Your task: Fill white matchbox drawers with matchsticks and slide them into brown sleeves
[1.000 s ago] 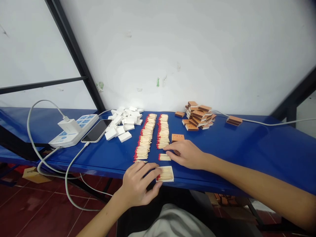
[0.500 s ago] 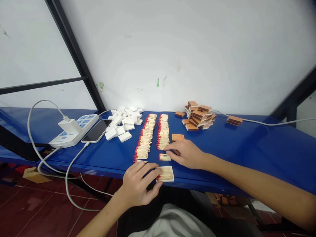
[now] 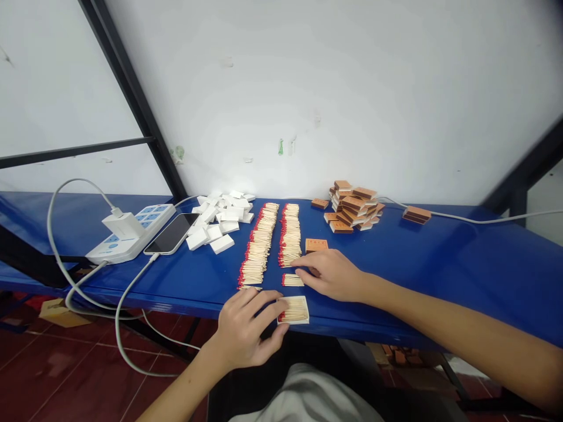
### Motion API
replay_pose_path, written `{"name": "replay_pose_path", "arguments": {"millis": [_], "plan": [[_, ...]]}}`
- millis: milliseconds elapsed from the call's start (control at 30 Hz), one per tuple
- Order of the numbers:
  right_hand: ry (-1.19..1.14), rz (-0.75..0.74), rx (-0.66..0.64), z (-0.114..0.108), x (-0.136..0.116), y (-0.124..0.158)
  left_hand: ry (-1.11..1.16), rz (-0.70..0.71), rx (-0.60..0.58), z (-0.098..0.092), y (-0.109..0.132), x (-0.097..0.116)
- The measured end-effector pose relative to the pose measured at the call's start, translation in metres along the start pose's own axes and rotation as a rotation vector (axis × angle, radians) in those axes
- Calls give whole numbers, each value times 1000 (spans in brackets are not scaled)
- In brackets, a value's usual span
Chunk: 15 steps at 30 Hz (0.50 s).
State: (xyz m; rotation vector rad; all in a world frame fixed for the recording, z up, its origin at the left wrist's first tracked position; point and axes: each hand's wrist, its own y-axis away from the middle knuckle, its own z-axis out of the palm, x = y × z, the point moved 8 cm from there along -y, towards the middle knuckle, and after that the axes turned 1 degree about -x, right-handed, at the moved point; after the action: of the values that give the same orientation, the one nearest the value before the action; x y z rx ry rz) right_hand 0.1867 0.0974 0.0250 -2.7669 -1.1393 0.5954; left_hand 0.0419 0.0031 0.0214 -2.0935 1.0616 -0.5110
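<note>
Near the table's front edge, my left hand has its fingers and thumb around the left end of a white tray with matches in it. My right hand rests just behind, thumb and index fingertips slightly apart, at a small group of matches and the front of the right row of matches. A second, longer row of matches lies to the left, red heads pointing left. An orange matchbox lies right behind my right hand.
White trays are heaped at the back left, beside a phone and a power strip with cables. Orange matchboxes are piled at the back right, with a separate pair farther right. A wall stands behind.
</note>
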Motion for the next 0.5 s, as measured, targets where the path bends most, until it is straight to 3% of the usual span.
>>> {"name": "replay_pose_path", "arguments": {"millis": [500], "plan": [[-56,3,-32,-2,-3,-1,-3,2,3,0,0,0]]}}
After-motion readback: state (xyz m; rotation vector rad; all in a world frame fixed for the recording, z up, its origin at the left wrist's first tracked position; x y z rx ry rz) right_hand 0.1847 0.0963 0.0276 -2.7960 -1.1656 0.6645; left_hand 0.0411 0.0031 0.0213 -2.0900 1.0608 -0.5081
